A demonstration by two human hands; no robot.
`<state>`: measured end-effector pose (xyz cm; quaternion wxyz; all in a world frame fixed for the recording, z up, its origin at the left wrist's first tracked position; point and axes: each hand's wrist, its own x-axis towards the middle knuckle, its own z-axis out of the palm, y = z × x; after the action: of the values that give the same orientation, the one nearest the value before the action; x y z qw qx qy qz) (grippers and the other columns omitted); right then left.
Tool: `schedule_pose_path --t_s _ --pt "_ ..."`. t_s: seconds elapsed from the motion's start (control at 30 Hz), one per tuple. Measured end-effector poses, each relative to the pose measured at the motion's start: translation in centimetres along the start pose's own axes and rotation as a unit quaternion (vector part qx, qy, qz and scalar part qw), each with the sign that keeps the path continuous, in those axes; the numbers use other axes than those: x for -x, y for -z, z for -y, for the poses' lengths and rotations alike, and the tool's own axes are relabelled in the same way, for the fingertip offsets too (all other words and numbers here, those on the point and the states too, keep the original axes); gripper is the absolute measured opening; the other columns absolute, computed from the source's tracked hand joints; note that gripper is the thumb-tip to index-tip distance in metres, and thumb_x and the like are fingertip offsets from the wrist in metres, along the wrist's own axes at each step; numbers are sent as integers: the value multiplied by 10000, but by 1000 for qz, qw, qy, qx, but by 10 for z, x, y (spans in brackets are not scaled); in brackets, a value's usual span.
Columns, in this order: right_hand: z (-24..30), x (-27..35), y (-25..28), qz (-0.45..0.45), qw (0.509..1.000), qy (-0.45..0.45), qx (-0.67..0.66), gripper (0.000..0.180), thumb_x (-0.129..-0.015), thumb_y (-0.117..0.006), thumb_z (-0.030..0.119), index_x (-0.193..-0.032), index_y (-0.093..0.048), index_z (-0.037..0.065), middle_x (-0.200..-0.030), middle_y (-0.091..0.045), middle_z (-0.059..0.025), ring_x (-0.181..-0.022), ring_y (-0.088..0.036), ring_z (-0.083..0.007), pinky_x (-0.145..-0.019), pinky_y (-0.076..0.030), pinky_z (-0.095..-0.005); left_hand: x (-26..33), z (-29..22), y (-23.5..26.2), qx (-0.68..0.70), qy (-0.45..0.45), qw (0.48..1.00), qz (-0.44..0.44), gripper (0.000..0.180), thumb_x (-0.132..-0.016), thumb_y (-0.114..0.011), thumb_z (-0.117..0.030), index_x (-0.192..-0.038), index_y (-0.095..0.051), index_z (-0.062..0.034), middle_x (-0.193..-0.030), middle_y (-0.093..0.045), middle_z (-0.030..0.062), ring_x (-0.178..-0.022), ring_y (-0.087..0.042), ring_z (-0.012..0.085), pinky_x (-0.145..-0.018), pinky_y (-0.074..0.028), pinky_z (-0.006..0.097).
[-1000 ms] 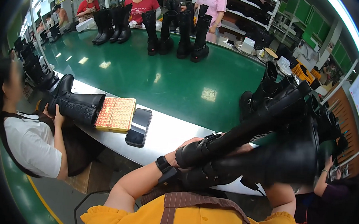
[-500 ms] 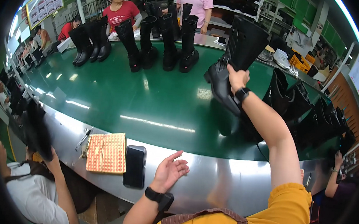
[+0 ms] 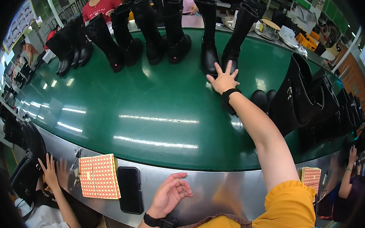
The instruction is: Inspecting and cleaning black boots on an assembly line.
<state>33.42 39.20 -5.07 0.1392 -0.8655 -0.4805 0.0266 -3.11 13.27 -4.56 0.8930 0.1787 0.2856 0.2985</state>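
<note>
My right hand [image 3: 224, 79] reaches out over the green surface with its fingers spread and nothing in its grip. Its fingertips are at the toes of two tall black boots, a left one [image 3: 210, 53] and a right one [image 3: 236, 38], which stand upright side by side; whether the fingers touch them I cannot tell. My left hand [image 3: 170, 197] hovers over the metal edge [image 3: 212, 180], fingers loosely bent and apart, holding nothing. A black phone [image 3: 130, 190] lies to its left, beside a stack of sticker sheets [image 3: 99, 176] with red round stickers.
More black boots [image 3: 150, 32] stand along the far left of the green belt [image 3: 158, 100]. Large boots [image 3: 296, 96] crowd the right. Another sticker stack [image 3: 311, 178] lies near my right elbow. A co-worker's hand [image 3: 50, 173] is at the left by dark boots [image 3: 29, 159].
My right hand has let go of the boot it held raised and tilted; a pair now stands upright at the far side. The view has shifted. My left hand stays near the metal edge.
</note>
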Motion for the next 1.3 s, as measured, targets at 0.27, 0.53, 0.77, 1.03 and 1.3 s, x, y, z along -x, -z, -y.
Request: schedule_pose_path --t_s 0.27,0.53,0.77,1.03,1.3 --pt "13 -26 -23 -60 997 3 -48 491 -921 -648 360 -1378 -474 397 -1635 -53 -129 -1456 -4 -532 -1008 -193 -837 -1 -1 0 7 -1 1000 8 339 -1008 -451 -184 -1273 -468 26 -1006 -616 171 -930 -629 279 -885 -512 453" --pt "7 -22 3 -46 996 63 -36 705 -775 -772 390 -1396 -498 200 -1613 -150 -168 -1496 -100 -387 -1100 -215 -721 -2 1 6 -7 -2 1000 23 351 -1016 -441 -221 -1262 -483 26 -986 -618 169 -923 -621 281 -884 -509 453" --pt "52 182 81 125 914 385 -2 423 -843 -705 418 -1129 -709 107 -1137 -646 -155 -1205 -528 -347 -1084 -246 -719 -7 2 10 -5 -15 997 72 330 -1030 -435 -236 -1239 -519 5 -969 -641 154 -912 -633 269 -872 -518 437" --pt "-39 384 236 45 904 424 -39 345 -859 -694 377 -1037 -688 81 -980 -682 -87 -1010 -632 -284 -1050 -411 -496 -13 5 20 -17 -21 997 76 348 -1043 -411 -224 -1273 -510 18 -942 -653 151 -885 -650 277 -858 -544 422" --pt "-160 491 218 55 978 157 -129 276 -860 -709 320 -916 -720 50 -821 -702 -125 -770 -669 -309 -701 -520 -380 -5 12 4 -108 -74 991 37 323 -1024 -455 -238 -1220 -537 5 -943 -652 166 -880 -675 287 -846 -572 435"
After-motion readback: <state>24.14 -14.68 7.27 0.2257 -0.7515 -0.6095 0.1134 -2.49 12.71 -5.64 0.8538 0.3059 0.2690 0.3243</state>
